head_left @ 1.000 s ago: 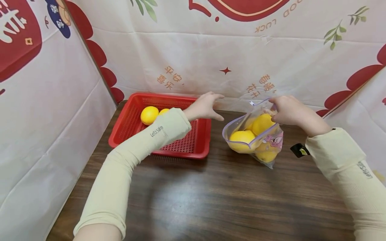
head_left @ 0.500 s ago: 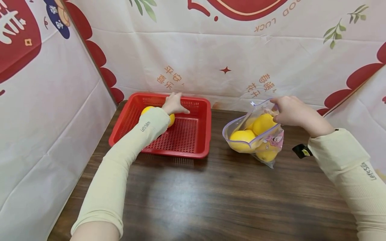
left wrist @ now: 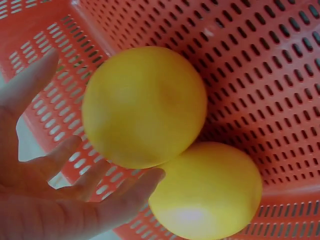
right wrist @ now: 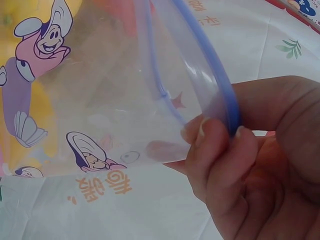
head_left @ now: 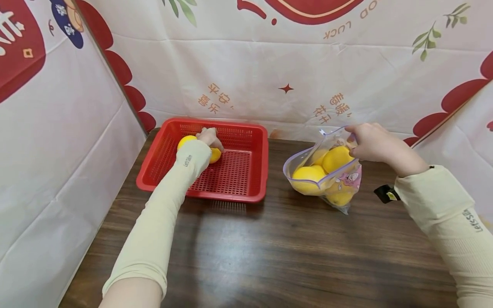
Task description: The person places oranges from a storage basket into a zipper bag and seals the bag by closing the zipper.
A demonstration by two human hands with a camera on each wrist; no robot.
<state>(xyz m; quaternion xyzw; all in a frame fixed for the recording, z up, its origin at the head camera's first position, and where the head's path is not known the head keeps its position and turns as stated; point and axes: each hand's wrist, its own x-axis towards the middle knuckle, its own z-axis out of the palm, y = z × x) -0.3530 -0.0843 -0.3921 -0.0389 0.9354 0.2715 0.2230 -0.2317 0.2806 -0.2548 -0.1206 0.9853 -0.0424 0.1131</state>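
Note:
My left hand (head_left: 209, 137) is down in the red plastic basket (head_left: 265, 162), over two smooth yellow citrus fruits. In the left wrist view its fingers are spread beside the rounder fruit (left wrist: 145, 107), and one fingertip is right at the edge of the other fruit (left wrist: 207, 192). My right hand (head_left: 371, 141) pinches the purple-edged rim of a clear zip bag (right wrist: 115, 100) between thumb and fingers. Several of the same yellow fruits (head_left: 309, 177) lie inside the bag, whose mouth gapes toward the basket. Cartoon figures are printed on its side.
Both the basket and the bag stand on a dark wooden table (head_left: 292, 252), near its back edge. White printed cloth (head_left: 246, 68) hangs behind and along both sides. A small black tag (head_left: 386, 193) is by the right sleeve cuff.
My left hand has moved left from near the bag to the basket, then lowered among the fruits. The right hand keeps holding the bag's rim in nearly the same place.

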